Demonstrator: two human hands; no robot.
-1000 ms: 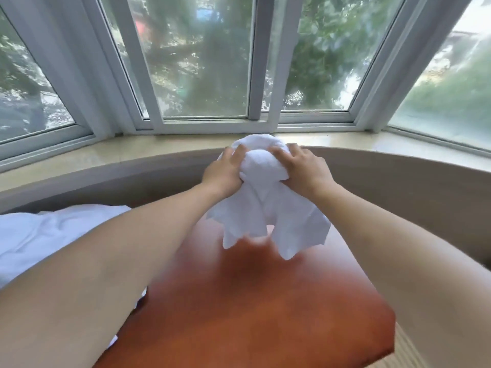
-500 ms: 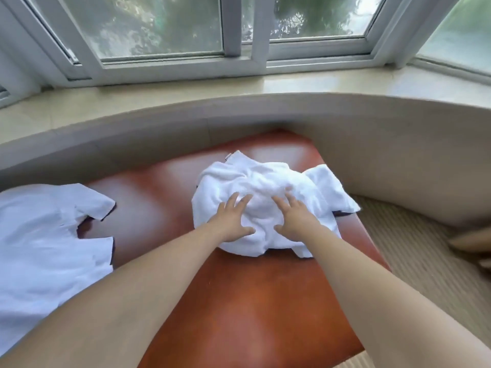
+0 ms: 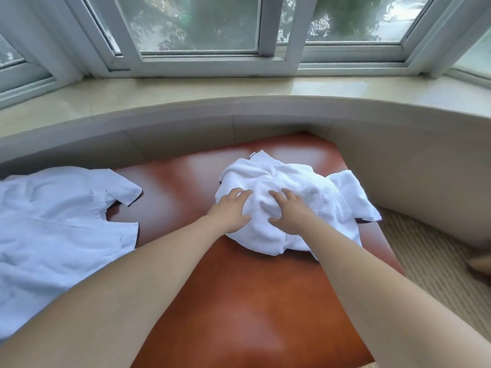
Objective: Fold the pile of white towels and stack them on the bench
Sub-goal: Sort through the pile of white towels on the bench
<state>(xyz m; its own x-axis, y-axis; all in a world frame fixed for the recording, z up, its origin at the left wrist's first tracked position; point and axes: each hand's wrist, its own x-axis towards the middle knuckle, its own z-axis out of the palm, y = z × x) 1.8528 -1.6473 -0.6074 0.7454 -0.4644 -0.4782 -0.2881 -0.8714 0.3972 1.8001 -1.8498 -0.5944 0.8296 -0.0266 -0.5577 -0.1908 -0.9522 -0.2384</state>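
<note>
A crumpled white towel (image 3: pixel 289 205) sits bunched in a soft, rounded heap on the far right part of the surface (image 3: pixel 239 301) — a smooth, glossy seat in reddish-brown, leather-like, with pale window light glaring off it. The terry pile looks thick and nubbly, with deep folds across the top; one flat corner flops out to the right toward the edge, and a small tag pokes up at the far side. Both hands lie on the near side of the heap, palms down. The left hand (image 3: pixel 230 212) has its fingers spread and nearly straight, pressing into the cloth at the heap's left flank; the right hand (image 3: pixel 288 212) lies just beside it, fingers splayed and a little bent over the mound, thumb turned inward, holding nothing in a pinch. The two hands are close but not touching, with a ridge of towel puckered up between them. Over on the left of the surface lies more white cloth (image 3: pixel 53 224) — thinner, smoother, flatter, with an angular notched edge and a bluish cast in the shade. Behind the seat curves a pale beige wall, capped by a polished stone sill (image 3: pixel 186 88) under white window frames (image 3: pixel 273 27). To the right, the floor shows ribbed beige carpet (image 3: pixel 425 261).
</note>
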